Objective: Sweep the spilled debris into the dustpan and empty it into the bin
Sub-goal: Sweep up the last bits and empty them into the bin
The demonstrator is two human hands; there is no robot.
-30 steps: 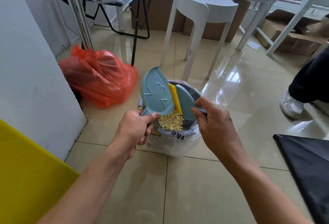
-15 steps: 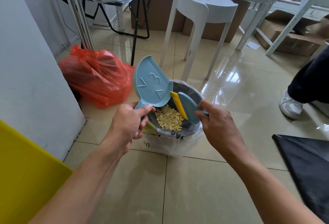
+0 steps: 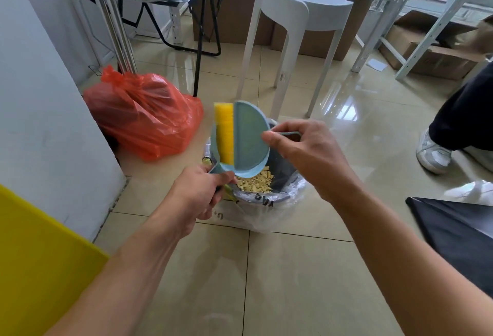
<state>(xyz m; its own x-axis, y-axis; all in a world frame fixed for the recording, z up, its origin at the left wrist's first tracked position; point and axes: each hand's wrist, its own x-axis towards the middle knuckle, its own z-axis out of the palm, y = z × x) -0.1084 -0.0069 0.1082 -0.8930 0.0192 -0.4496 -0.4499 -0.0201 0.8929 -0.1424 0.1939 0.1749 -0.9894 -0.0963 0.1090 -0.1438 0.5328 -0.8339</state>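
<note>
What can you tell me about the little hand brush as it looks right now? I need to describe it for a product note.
The hand brush is a small plastic piece: a pale blue-green half-disc body with a band of bright yellow bristles along its straight edge. It is held upright above the bin, bristle band vertical and facing left, lying against the matching blue dustpan behind it. The right hand pinches its thin handle at the right; the left hand holds the dustpan's handle below.

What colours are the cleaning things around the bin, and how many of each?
Blue: 2, the dustpan and the brush with yellow bristles
Grey: 1, the bin
Orange: 1, the plastic bag
Total: 4
</note>
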